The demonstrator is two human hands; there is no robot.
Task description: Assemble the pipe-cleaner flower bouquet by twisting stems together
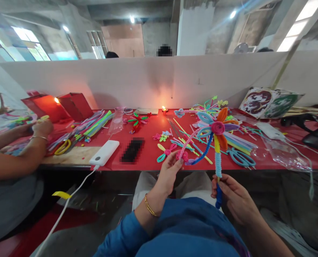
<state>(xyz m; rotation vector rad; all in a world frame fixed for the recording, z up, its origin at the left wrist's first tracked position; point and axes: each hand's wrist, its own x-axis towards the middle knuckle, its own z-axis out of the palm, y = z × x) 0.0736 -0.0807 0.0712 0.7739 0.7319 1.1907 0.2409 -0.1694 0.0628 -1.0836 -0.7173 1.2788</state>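
My right hand (230, 194) is closed round the lower stem of a pipe-cleaner flower (218, 127), which stands upright over the table's front edge. Its head has light blue, orange and purple petals about a pink coiled centre, and the stem is wrapped in yellow, light blue and dark blue. Two curved side stems, one pink and one dark blue, reach to the left. At the end of the pink one, my left hand (171, 171) pinches a small pink pipe-cleaner blossom (182, 156). A loose flower with yellow, pink and green loops (165, 152) lies just beyond my left hand.
A lit candle (163, 110) burns at the back of the red table (148, 157). Blue scissors (241, 157) lie at right, a phone (132, 150) and a white power bank (104, 152) with a cable at left. A co-worker's hand (43, 126) is at far left, near yellow-handled scissors (63, 147).
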